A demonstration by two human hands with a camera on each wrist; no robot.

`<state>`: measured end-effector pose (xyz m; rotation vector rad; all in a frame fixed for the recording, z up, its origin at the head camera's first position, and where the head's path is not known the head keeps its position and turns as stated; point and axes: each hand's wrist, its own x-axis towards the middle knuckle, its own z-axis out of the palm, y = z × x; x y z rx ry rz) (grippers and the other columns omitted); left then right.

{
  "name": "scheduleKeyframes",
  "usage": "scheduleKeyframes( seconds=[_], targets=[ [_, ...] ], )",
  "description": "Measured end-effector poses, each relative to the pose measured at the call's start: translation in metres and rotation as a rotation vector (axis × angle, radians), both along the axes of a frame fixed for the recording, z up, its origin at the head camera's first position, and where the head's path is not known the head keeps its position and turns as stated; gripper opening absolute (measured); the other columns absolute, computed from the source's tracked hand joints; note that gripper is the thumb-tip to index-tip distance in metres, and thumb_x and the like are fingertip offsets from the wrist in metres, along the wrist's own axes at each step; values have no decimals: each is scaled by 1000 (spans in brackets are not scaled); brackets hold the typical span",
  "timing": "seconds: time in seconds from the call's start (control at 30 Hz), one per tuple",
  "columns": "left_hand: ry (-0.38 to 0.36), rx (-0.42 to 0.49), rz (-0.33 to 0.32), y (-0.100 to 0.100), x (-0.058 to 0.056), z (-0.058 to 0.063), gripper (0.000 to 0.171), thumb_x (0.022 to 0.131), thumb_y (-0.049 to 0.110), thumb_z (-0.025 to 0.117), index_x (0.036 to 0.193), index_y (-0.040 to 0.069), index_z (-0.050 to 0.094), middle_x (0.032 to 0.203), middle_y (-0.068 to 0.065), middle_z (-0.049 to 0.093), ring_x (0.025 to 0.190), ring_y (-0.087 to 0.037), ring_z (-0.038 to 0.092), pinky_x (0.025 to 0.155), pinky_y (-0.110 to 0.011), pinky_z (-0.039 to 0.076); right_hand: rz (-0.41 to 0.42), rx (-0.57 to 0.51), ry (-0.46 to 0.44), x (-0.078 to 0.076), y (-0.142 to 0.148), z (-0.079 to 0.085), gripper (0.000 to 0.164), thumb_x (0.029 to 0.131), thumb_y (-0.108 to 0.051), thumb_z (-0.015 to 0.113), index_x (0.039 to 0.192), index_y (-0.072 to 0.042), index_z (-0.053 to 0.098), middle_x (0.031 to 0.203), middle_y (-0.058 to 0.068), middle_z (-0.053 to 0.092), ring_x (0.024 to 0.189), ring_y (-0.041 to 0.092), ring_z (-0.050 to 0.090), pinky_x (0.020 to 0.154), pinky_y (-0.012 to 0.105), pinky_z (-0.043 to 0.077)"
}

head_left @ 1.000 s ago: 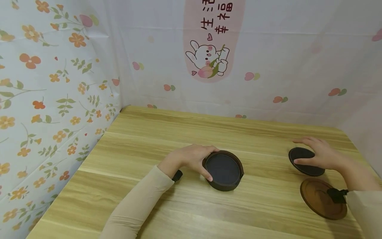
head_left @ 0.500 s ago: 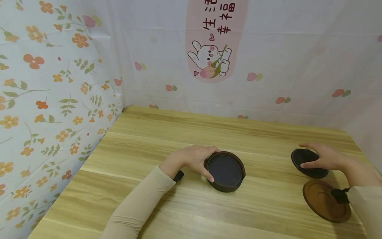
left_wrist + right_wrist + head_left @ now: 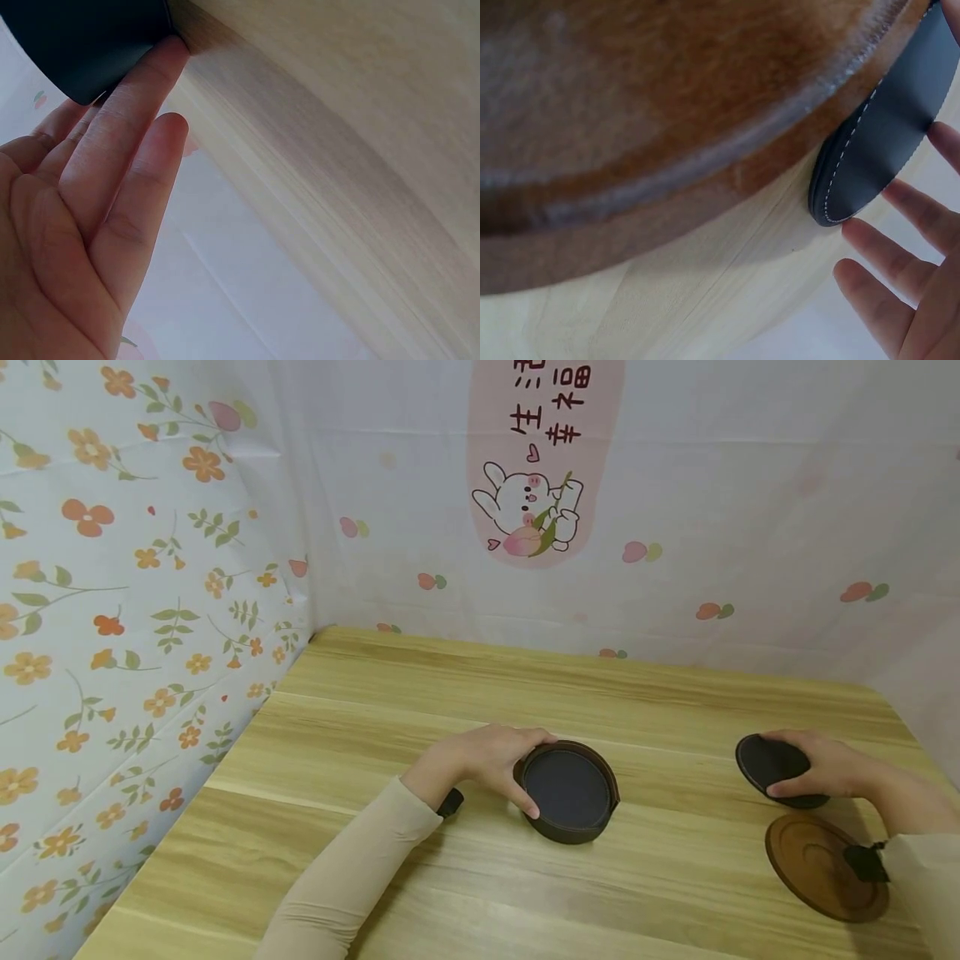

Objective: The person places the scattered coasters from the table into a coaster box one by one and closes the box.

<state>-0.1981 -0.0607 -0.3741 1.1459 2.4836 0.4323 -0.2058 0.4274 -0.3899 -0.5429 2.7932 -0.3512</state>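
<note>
My left hand (image 3: 491, 764) holds the side of a round black coaster holder (image 3: 567, 789), thumb at the near edge and fingers at the far edge. The holder has a low brown-lined wall and a black disc inside it. In the left wrist view, fingertips touch the dark side wall (image 3: 90, 45). At the right, my right hand (image 3: 828, 764) spans a black round coaster (image 3: 767, 766), thumb on its near edge, fingers over its far side. White stitching and layered edges show on the coaster (image 3: 889, 139) in the right wrist view, fingertips against its rim.
A round brown wooden disc (image 3: 810, 860) lies just in front of the coaster, partly beneath my right wrist's black camera (image 3: 866, 863). The wood-grain table (image 3: 420, 685) meets a printed cloth wall (image 3: 390, 527) behind and a floral one (image 3: 135, 635) at left.
My right hand has come down over the black coaster, its fingers moving from spread above it to closing around its edges. My left hand stays on the holder. The view has shifted slightly.
</note>
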Motion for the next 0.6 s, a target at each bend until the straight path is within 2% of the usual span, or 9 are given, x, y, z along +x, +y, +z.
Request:
scheduleKeyframes(
  seconds=[0.2, 0.4, 0.6],
  targets=[
    [-3, 10, -7, 0, 0, 0, 99, 73, 55, 84, 152, 20, 36, 140, 4, 57, 123, -15, 58, 104, -32, 47, 14, -8, 25, 2, -5, 0, 85, 74, -27, 87, 135, 13, 44, 127, 45, 46, 104, 57, 55, 74, 55, 51],
    [-6, -1, 1, 0, 0, 0, 100, 73, 56, 83, 153, 20, 35, 142, 3, 56, 125, -16, 58, 105, -33, 46, -1, 27, 31, 4, -9, 1, 88, 72, -29, 87, 137, 10, 41, 128, 46, 39, 96, 57, 57, 71, 57, 51],
    [-1, -4, 6, 0, 0, 0, 100, 73, 56, 83, 153, 20, 35, 142, 3, 56, 125, -16, 58, 105, -33, 47, -17, 37, 25, 6, -10, 2, 93, 69, -28, 88, 139, 7, 38, 130, 45, 37, 101, 61, 50, 74, 64, 45]
  ],
)
